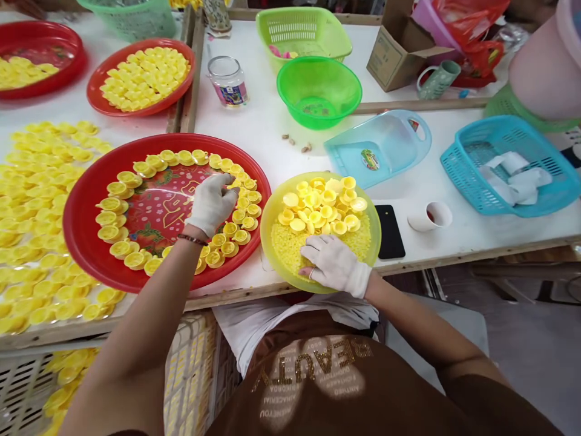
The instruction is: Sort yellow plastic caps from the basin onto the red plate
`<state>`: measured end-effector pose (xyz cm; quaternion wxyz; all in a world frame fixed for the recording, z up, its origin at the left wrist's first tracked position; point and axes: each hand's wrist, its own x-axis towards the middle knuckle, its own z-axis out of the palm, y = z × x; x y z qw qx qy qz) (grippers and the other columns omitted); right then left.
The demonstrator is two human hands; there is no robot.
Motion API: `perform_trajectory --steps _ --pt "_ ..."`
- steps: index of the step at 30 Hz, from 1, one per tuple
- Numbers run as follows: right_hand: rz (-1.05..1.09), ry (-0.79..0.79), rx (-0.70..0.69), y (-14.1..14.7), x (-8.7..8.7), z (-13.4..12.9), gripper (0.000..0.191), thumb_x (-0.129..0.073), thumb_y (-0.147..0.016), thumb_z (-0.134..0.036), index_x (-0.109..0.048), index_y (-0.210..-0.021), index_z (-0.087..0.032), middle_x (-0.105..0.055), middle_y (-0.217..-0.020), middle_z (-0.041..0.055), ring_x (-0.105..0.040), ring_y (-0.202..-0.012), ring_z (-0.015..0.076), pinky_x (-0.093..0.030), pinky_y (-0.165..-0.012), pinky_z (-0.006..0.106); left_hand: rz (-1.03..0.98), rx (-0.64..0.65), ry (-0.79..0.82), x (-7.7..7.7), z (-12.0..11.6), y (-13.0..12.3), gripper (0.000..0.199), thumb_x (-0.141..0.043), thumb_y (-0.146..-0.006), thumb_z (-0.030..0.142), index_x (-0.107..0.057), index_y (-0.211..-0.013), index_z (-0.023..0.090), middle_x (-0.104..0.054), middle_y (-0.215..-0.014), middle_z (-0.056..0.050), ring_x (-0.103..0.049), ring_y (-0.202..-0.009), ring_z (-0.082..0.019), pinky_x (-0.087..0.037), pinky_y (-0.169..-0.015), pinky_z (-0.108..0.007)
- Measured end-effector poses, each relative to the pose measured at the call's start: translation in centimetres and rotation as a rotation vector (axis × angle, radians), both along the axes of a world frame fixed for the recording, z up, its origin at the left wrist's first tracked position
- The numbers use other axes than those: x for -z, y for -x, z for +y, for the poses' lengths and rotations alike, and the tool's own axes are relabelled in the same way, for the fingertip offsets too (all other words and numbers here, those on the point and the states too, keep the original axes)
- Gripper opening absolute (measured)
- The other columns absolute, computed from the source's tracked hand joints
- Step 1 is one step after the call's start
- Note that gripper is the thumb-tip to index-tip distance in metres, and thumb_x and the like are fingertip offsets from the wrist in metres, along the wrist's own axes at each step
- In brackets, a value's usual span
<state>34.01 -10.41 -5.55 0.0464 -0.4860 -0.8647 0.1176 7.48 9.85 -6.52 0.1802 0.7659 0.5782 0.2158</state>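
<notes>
My left hand [211,203], in a white glove, is over the right part of a large red tray [82,212]. Its fingertips are pressed together at the ring of small yellow cups [120,189] lining the tray; what they hold, if anything, is too small to tell. My right hand [333,260], also gloved, rests on the small yellow pieces [288,248] in a yellow bowl [376,233]. Its fingers lie beside a heap of yellow caps [318,203], and their tips are partly sunk among the pieces.
Many yellow cups [40,200] cover the table at left. Behind stand a red plate [97,100], a glass jar [227,82] and a green bowl [320,91]. At right are a blue scoop [385,148], a black phone [389,230], a paper cup [420,219] and a blue basket [472,175].
</notes>
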Motion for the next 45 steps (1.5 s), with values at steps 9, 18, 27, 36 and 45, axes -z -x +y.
perform_trajectory --steps 9,18,27,36,45 --pt "0.118 0.112 -0.014 0.5 1.2 0.6 0.038 -0.046 -0.106 -0.041 -0.065 -0.083 -0.017 -0.068 -0.084 0.008 -0.057 -0.071 0.0192 -0.036 -0.064 0.034 0.344 0.708 -0.122 -2.5 -8.9 -9.6 0.013 -0.06 -0.087 0.018 -0.072 -0.083 0.018 -0.068 -0.094 -0.012 -0.064 -0.087 -0.026 -0.048 -0.078 -0.04" --pt "1.522 0.465 0.61 -0.2 -1.0 2.9 0.053 -0.049 -0.098 -0.067 -0.044 -0.068 -0.024 -0.034 -0.057 -0.0068 -0.029 -0.041 0.0076 -0.024 -0.042 0.027 -0.327 0.314 0.322 -2.7 -11.3 -9.3 0.019 -0.054 -0.09 0.028 -0.069 -0.083 0.018 -0.068 -0.073 -0.003 -0.066 -0.064 -0.016 -0.052 -0.062 -0.028" --pt "1.695 0.188 0.628 1.9 -2.7 4.2 0.056 -0.052 -0.094 -0.073 -0.043 -0.069 -0.024 -0.04 -0.065 -0.0034 -0.046 -0.05 0.0106 -0.041 -0.048 0.029 -0.689 0.203 0.846 -2.7 -13.7 -11.4 0.014 -0.061 -0.078 0.032 -0.062 -0.075 0.018 -0.065 -0.06 0.0 -0.068 -0.052 -0.015 -0.058 -0.052 -0.024" --pt "1.571 0.147 0.646 0.1 -2.3 2.9 0.053 -0.047 -0.098 -0.068 -0.039 -0.07 -0.024 -0.039 -0.064 -0.0037 -0.044 -0.05 0.0102 -0.037 -0.049 0.028 -0.695 0.134 0.782 -2.8 -13.6 -10.5 0.021 -0.062 -0.079 0.029 -0.07 -0.092 0.014 -0.069 -0.063 -0.001 -0.068 -0.053 -0.014 -0.06 -0.055 -0.024" --pt "0.87 0.172 0.542 -2.2 -0.7 0.5 0.016 -0.057 -0.097 -0.038 -0.055 -0.096 -0.022 -0.057 -0.077 -0.0015 -0.052 -0.066 0.0136 -0.044 -0.067 0.03 -0.7 0.162 0.646 -1.7 -13.8 -10.6 0.02 -0.059 -0.083 0.023 -0.068 -0.099 0.016 -0.071 -0.081 -0.001 -0.071 -0.064 -0.015 -0.062 -0.065 -0.027"
